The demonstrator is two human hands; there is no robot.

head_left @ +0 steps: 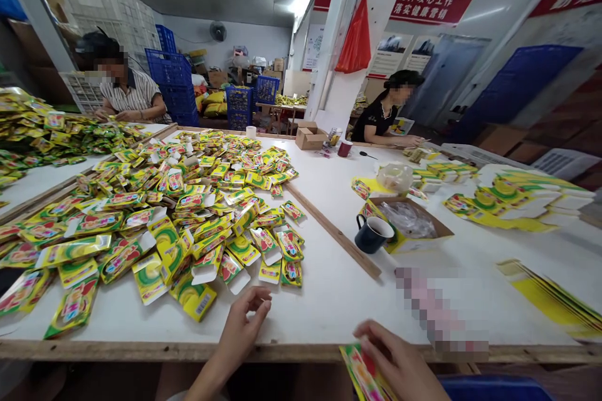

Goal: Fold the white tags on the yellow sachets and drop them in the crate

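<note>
My left hand (pixel 243 326) is over the front of the white table, fingers loosely bent with a gap at the thumb. I see nothing held in it. Just beyond lies a heap of small yellow-green printed cartons (pixel 197 200), some with white end flaps standing up. My right hand (pixel 395 360) is closed on a small carton (pixel 360 369) at the table's front edge, yellow and green with a red picture. Its lower part runs out of view, and my fingers cover one side.
A wooden strip (pixel 333 229) divides the white tabletop (pixel 324 307). Right of it stand a dark mug (pixel 371 235), an open carton with plastic bags (pixel 414 219) and stacked flat cartons (pixel 555 301). A blue crate (pixel 493 388) is below the edge. Two people work across the table.
</note>
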